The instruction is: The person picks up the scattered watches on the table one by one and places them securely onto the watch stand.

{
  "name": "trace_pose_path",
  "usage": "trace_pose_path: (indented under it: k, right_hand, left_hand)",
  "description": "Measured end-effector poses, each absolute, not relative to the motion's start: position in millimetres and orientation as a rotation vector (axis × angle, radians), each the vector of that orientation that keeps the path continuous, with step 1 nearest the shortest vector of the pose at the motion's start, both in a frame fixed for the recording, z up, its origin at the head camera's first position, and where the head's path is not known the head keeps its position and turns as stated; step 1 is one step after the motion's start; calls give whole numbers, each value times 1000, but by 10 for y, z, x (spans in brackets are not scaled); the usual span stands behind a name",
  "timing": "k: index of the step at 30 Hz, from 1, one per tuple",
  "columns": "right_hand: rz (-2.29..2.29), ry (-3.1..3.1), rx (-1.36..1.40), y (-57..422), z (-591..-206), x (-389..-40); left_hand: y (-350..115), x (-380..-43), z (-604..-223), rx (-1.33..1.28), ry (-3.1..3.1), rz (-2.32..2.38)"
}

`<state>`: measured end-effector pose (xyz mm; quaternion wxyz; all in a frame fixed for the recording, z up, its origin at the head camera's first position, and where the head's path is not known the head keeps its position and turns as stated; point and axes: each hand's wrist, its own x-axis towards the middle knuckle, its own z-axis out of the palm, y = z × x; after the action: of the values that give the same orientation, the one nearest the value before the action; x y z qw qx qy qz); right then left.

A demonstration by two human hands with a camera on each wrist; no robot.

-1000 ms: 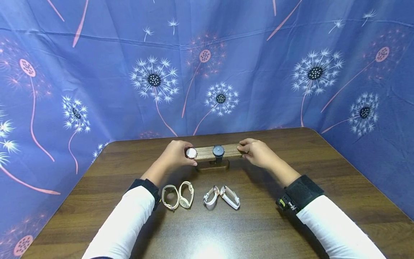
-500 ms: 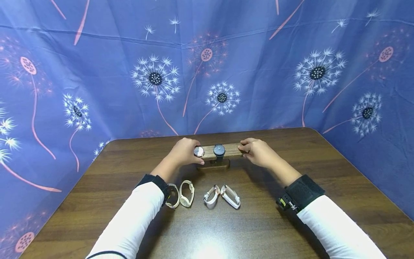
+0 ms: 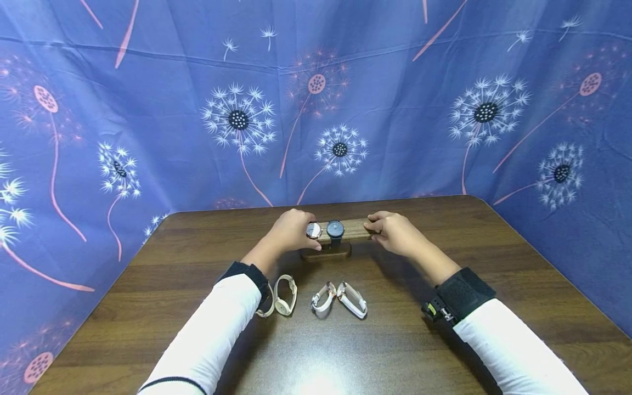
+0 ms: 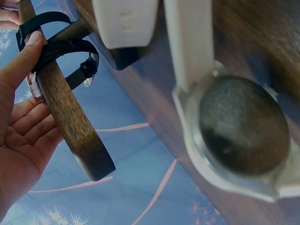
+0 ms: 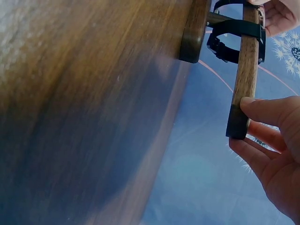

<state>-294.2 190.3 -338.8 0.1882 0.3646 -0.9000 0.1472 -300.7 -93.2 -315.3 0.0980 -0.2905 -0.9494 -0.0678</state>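
The left grip [image 3: 292,230], pinching the pale-faced watch [image 3: 313,230], has slid it inward along the wooden bar [image 3: 357,229] to just beside the dark watch [image 3: 335,229], probably freeing space at the left end; the right grip [image 3: 394,234] pinches the bar's right end

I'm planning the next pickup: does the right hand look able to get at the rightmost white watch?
Probably yes: only bare tabletop shows between the right hand and that white watch, though the fingers must first release the wooden bar.
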Motion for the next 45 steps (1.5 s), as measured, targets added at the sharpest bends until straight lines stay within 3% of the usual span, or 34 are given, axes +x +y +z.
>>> trace_pose_path:
  k: [45]
  right_hand:
    - [436,-2540,1031,1891,-3332,-2910]
  left_hand:
    - [-871,-3019,-3139,-793,-2877,-243]
